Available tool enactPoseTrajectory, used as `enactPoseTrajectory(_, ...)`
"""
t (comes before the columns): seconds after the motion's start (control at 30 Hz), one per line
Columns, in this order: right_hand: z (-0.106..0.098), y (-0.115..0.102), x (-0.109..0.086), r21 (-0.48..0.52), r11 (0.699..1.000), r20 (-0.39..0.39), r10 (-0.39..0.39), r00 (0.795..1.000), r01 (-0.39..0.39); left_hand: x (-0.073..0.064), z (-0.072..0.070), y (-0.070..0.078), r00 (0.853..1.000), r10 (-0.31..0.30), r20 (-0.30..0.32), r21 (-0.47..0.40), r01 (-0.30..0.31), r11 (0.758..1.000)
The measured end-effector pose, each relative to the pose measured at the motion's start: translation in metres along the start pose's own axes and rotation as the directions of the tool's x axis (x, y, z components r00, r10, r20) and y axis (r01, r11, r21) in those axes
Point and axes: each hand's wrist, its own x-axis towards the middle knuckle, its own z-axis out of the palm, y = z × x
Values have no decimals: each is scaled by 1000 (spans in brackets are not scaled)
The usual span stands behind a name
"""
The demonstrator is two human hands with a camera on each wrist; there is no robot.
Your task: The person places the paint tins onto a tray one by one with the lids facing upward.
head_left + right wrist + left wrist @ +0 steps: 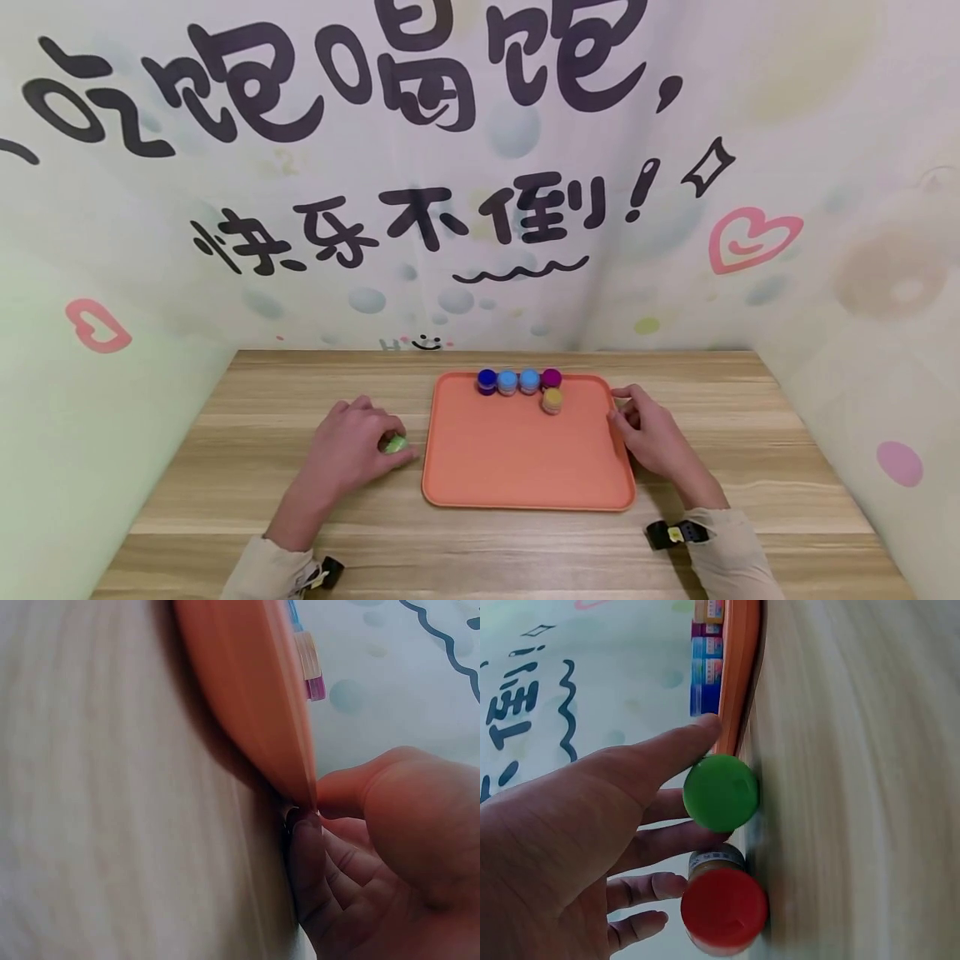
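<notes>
My left hand (356, 442) is curled round a small green-capped jar (721, 793) just left of the orange tray (525, 467), its thumb tip at the tray's rim in the left wrist view. The jar's green round end faces that camera. Close by the other fingers lies a red-capped jar (724, 909), hidden under the hand in the head view. My right hand (652, 429) pinches the tray's right rim between thumb and fingers.
Along the tray's far edge stand a dark blue jar (487, 382), two light blue jars (518, 382) and a magenta jar (551, 380). A yellow jar (552, 401) stands in front of the magenta one. A printed wall (480, 317) borders the wooden table (525, 550) behind.
</notes>
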Motion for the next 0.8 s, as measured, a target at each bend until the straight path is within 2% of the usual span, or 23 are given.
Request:
enactPoseTrajectory(0.2,0,-2,-1,0,1000,8,4,1000,-4,2,-1,5,999,23,28,-24,-22,999)
enactPoseTrajectory(0.33,-1,-2,0,2,1000,14,18,1000,-18,3,-3,8,999,40,28,-96,-37,995)
enactPoseTrajectory(0.53,-1,-3,0,6,1000,10,15,1000,-15,3,-6,11,999,14,52,-206,-3,978)
enactPoseTrajectory(0.8,0,-2,0,5,1000,10,0,1000,0,4,-10,15,1000,17,17,-293,-11,956)
